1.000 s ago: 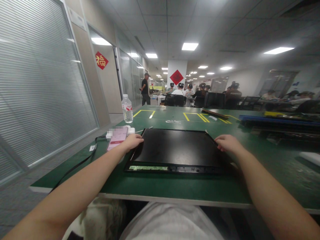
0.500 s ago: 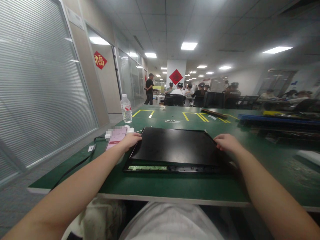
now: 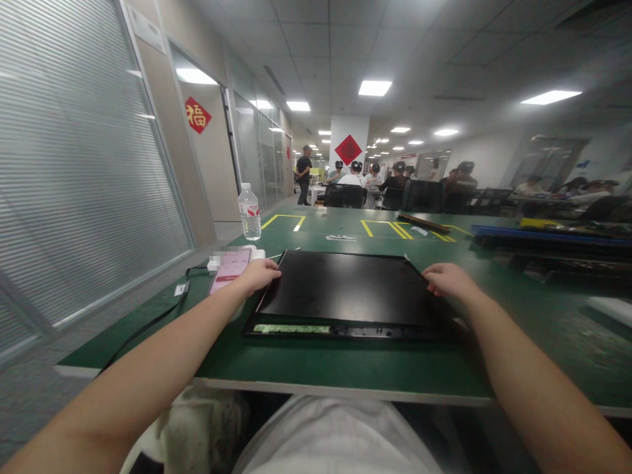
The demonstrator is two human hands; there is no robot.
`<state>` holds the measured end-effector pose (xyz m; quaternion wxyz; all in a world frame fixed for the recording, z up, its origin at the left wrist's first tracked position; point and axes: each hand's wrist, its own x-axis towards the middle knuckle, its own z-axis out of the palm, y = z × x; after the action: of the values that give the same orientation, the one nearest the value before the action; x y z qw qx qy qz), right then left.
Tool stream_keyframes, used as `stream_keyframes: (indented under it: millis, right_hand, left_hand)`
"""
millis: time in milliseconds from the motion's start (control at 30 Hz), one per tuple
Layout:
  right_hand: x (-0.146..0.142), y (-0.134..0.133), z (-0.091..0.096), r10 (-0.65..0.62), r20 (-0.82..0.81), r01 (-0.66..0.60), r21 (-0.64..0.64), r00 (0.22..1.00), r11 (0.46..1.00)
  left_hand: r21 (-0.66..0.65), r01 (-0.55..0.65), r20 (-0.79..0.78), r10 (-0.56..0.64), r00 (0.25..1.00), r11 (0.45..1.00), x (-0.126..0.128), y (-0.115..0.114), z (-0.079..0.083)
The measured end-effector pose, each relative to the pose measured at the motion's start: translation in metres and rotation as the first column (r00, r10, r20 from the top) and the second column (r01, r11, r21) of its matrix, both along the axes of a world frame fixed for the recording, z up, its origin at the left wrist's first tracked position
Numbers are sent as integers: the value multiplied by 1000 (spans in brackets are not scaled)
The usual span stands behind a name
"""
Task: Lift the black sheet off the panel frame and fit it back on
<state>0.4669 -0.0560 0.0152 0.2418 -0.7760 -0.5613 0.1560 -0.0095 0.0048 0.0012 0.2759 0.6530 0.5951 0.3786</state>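
A flat black panel [image 3: 350, 289] lies face down on the green table [image 3: 336, 362], with a thin green circuit strip [image 3: 291, 328] along its near edge. My left hand [image 3: 259, 273] grips the panel's left edge, fingers curled over it. On the right edge rests my right hand [image 3: 447, 280], its fingers likewise curled around the rim. Both forearms reach in from the bottom corners.
A pink-screened phone [image 3: 230, 270] with a black cable [image 3: 153, 322] lies left of the panel. A water bottle [image 3: 250, 212] stands behind it. Dark and blue trays [image 3: 548, 240] sit at the right. Several people sit at far tables; a glass wall runs along the left.
My hands keep their hold on the panel's sides; the panel has barely shifted. A standing person in the far corridor has walked to the right.
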Motion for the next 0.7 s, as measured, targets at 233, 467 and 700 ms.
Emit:
stream_keyframes:
  millis: [233, 467, 700]
  right_hand:
    - [-1, -1, -1, -1, -15, 1, 12, 1000, 1000]
    - [-4, -4, 3, -11, -1, 11, 7, 1000, 1000]
    - [-4, -3, 2, -7, 4, 7, 3, 1000, 1000]
  left_hand:
    - [1, 34, -93, -34, 995, 999, -3, 4, -3]
    - [11, 49, -112, -48, 993, 999, -7, 8, -7]
    - [2, 22, -114, -21, 993, 1000, -8, 10, -10]
